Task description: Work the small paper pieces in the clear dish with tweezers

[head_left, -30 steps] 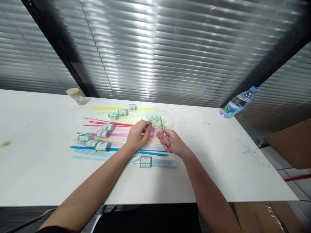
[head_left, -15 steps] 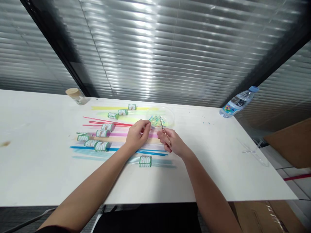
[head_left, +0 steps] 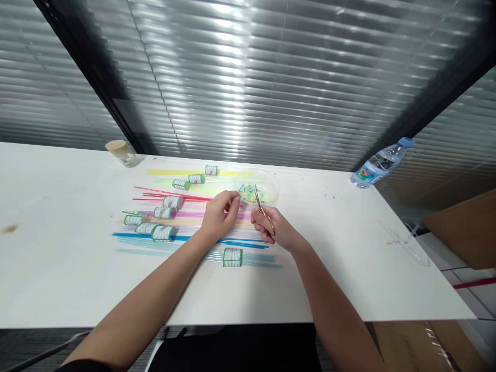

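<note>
Scissors [head_left: 262, 209] (thin, metallic) fill right hand [head_left: 276, 229] grip; left hand [head_left: 217, 216] pinches a straw.

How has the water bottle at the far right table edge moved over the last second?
No. The water bottle lies in the same spot at the table's far right corner, cap pointing the same way; its slight shift in the picture matches the table's, so the camera moved.

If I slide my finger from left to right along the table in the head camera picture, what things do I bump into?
Brown stain → jar with a tan lid → blue straws → left hand → right hand holding scissors → water bottle.
</note>
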Demonstrator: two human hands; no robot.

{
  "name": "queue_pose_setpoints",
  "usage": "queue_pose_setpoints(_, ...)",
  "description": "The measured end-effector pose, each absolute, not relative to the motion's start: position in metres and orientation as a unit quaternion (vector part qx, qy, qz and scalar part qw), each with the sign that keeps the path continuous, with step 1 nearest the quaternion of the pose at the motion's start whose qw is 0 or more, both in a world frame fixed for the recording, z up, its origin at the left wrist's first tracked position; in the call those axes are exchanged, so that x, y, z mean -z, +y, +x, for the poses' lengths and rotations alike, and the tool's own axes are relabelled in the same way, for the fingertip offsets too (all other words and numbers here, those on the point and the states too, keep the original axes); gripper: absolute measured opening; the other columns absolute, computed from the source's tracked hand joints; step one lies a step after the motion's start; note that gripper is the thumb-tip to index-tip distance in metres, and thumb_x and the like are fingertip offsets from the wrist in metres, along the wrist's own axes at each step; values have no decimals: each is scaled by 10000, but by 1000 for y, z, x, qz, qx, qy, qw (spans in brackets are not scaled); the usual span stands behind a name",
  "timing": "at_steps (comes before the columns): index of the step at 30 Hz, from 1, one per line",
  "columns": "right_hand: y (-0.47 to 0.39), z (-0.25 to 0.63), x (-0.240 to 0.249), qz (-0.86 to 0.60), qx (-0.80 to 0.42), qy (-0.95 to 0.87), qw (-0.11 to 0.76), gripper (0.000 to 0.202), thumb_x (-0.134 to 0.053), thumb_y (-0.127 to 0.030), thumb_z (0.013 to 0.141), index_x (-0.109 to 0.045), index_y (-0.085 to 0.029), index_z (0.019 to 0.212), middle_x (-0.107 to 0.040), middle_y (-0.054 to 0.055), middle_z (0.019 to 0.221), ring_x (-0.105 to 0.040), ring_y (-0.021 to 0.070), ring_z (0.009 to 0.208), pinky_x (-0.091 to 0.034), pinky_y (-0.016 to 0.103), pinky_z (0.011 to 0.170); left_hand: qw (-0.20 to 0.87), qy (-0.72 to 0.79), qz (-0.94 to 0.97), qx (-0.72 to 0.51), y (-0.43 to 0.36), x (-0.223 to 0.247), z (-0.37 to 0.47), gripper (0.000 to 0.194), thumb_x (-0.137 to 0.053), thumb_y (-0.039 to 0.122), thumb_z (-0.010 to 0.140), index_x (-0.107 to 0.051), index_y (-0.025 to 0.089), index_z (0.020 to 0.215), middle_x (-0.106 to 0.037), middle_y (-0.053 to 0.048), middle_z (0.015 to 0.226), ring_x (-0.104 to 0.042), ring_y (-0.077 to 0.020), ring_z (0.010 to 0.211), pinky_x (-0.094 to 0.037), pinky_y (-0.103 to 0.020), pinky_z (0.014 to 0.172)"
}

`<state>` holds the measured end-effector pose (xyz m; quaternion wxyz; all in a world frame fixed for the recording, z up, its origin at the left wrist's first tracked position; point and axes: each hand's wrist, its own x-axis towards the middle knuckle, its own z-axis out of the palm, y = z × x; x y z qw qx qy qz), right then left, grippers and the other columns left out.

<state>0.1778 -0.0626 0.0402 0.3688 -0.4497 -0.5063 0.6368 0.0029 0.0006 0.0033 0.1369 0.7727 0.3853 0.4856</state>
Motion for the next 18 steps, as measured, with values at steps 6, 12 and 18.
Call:
queue_pose_setpoints(6,-64,179,-42,-429,-656,-498,371,421,-577,-583,870,-432,-197,782,-322,-81,626,-231,24,420,-194,195,381,179,386,762,-489,-1,-6,4,159,-489,247,927,-612,176,855,-652,-17,768,-559,-111,634,-441,-238,583)
queue_pose_setpoints(12,-64,180,-43,-400,-674,-491,380,425,-490,-589,913,-475,-181,797,-320,-80,614,-250,21,392,-181,201,389,231,391,746,-487,-1,-7,4,175,-492,267,927,-609,171,840,-655,-28,771,-578,-119,653,-445,-235,573)
queue_pose_setpoints(18,-63,181,-42,-367,-681,-486,407,452,-466,-635,898,-487,-188,834,-340,-80,626,-291,24,368,-194,202,388,269,392,727,-495,-2,-8,6,186,-500,303,925,-605,172,844,-653,-32,782,-600,-128,679,-465,-226,556)
